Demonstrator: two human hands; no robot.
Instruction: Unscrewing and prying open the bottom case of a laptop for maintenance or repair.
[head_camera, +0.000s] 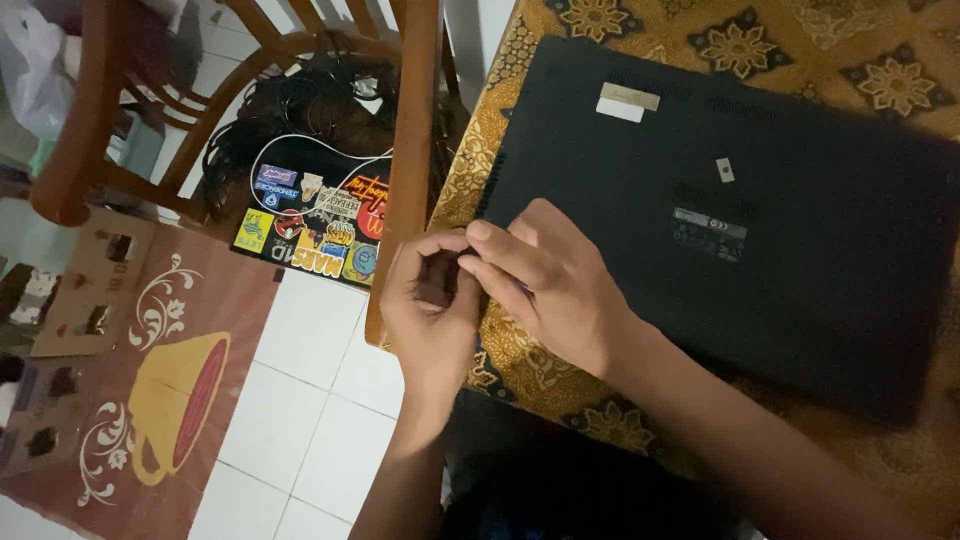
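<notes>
A black laptop (740, 220) lies upside down on a table covered with a brown and gold patterned cloth (520, 360). My left hand (432, 310) and my right hand (550, 280) meet at the laptop's near left corner, over the table edge. The fingertips of both hands pinch together around something too small to make out. My right hand rests partly on the laptop's base. Small white stickers and a grey label show on the laptop's underside.
A wooden chair (410, 150) stands left of the table. Beneath it lie a dark case covered in colourful stickers (315, 215) and a tangle of black cables (310, 100). A red mat with a cup picture (170, 390) lies on the white tiled floor (310, 420).
</notes>
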